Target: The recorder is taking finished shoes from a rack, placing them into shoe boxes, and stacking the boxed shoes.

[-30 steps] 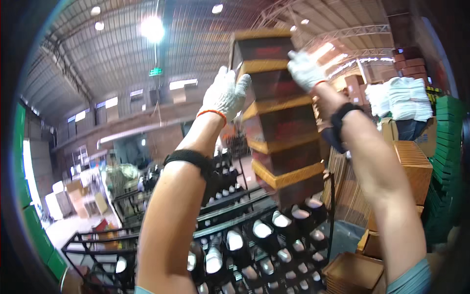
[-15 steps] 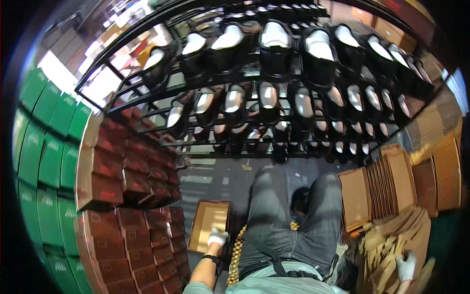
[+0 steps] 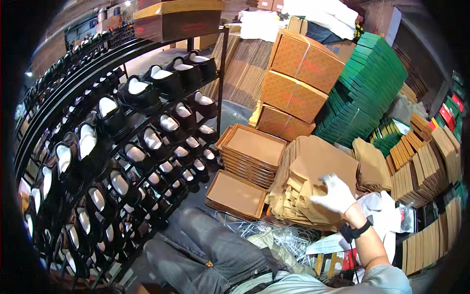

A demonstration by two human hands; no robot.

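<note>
My right hand [image 3: 335, 194], in a white glove with a black band on the wrist, reaches over a pile of brown paper sheets [image 3: 325, 159]. Its fingers are spread, and nothing shows between them. Crumpled and torn-looking edges of the paper lie just left of the fingers. Whether the fingertips touch the paper I cannot tell. Beside the pile, toward my knees, shallow brown box lids [image 3: 235, 193] are nested in a stack, with a taller stack of lids [image 3: 257, 144] behind. My left hand is outside the picture.
A black metal rack [image 3: 223, 73] with rows of black shoes [image 3: 137, 93] fills the left. Strapped orange-brown boxes [image 3: 293, 93] and green folded cardboard [image 3: 364, 83] stand behind the paper. Thin plastic strips [image 3: 289, 240] lie near my legs. Folded cardboard [image 3: 431, 171] lines the right.
The view has swung right. The left hand and the open box under it have left the picture. My right hand now reaches out over the paper pile.
</note>
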